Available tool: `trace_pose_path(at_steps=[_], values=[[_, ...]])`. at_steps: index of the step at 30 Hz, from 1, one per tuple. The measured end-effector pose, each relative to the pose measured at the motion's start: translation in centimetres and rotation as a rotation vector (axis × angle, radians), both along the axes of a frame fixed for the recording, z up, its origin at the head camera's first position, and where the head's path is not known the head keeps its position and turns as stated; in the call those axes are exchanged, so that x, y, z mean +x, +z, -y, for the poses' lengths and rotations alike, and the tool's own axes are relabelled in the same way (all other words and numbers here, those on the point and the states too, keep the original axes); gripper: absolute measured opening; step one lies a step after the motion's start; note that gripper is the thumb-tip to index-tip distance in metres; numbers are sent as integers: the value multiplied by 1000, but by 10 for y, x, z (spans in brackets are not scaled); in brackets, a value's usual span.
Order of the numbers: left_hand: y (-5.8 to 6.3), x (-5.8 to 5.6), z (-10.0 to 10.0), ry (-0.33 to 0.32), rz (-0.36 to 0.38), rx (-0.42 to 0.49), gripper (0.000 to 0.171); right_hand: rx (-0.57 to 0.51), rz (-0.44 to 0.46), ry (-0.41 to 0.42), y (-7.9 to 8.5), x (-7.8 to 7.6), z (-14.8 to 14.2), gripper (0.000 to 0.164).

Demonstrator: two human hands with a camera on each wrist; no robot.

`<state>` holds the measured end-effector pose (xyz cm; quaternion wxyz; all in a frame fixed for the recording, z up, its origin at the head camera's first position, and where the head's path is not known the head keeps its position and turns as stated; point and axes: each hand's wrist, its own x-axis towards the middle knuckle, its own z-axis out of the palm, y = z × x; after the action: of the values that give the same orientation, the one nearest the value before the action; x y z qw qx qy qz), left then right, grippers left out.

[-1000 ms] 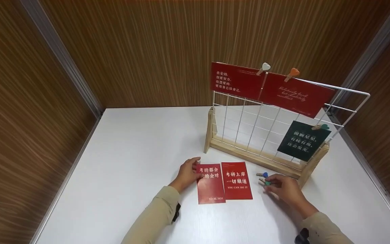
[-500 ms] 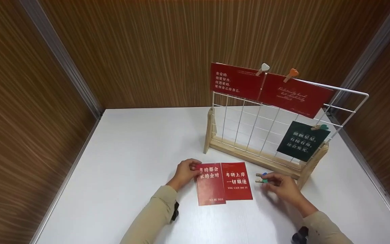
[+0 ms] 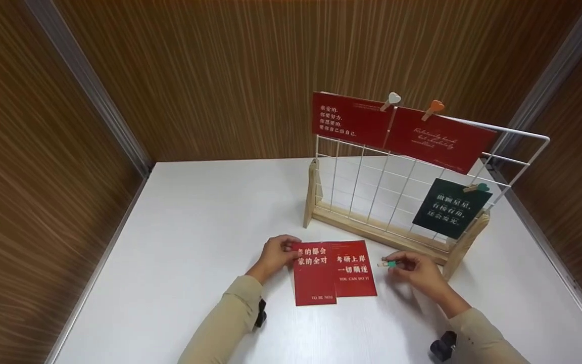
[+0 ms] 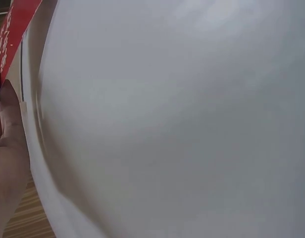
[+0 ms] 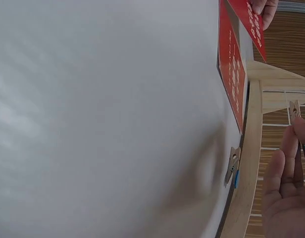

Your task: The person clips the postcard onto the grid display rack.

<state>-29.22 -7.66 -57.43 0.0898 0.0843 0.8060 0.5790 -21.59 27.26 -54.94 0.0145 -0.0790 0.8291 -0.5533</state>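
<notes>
At lower centre of the head view, a red card (image 3: pixel 314 273) is pinched by the left hand (image 3: pixel 275 257) beside a second red card (image 3: pixel 354 269), a green-tipped clothespin (image 3: pixel 388 263) is gripped by the right hand (image 3: pixel 417 273), and behind stands the wire display rack (image 3: pixel 402 177) with clipped cards.

A small wood-panelled booth (walls (image 3: pixel 220 65) close on three sides) around a white tabletop (image 3: pixel 195 212), office-like.

Two cards (image 3: pixel 334 270) lie side by side on the table (image 3: pixel 195 227) between the left hand (image 3: pixel 276 255) and right hand (image 3: pixel 415 270). A wire rack (image 3: pixel 397 187) stands just behind the right hand, three cards clipped on it. One peg (image 5: pixel 233 166) lies below the right hand, beside the rack's base
</notes>
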Motion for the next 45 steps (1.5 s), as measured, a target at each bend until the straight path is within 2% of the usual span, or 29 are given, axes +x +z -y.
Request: trace_pose_path(at_steps=[10, 15, 20, 25, 29, 32, 35, 39, 42, 45], values=[[10, -4, -3, 0, 20, 35, 28, -41, -46, -36, 3, -5, 4, 18], [19, -10, -8, -5, -21, 29, 28, -80, -79, -42, 11, -8, 7, 19], [30, -14, -16, -22, -69, 21, 27, -130, -118, -87, 20, -13, 11, 18], [38, -18, -25, -46, -55, 104, 26, -167, -203, -108, 26, -20, 14, 16], [43, -20, -33, -56, -54, 148, 25, -185, -217, -103, 31, -22, 16, 18], [47, -22, -38, -63, -64, 159, 24, -182, -195, -96, 38, -21, 16, 19], [52, -25, -44, -73, -86, 166, 24, -162, -181, -87, 52, -17, 19, 19], [58, -28, -50, -85, -106, 176, 25, -137, -200, -90, 69, -12, 24, 18], [63, -31, -55, -95, -114, 183, 26, -134, -217, -107, 69, -16, 22, 18], [68, -33, -59, -107, -127, 179, 26, -127, -238, -120, 62, -23, 17, 18]])
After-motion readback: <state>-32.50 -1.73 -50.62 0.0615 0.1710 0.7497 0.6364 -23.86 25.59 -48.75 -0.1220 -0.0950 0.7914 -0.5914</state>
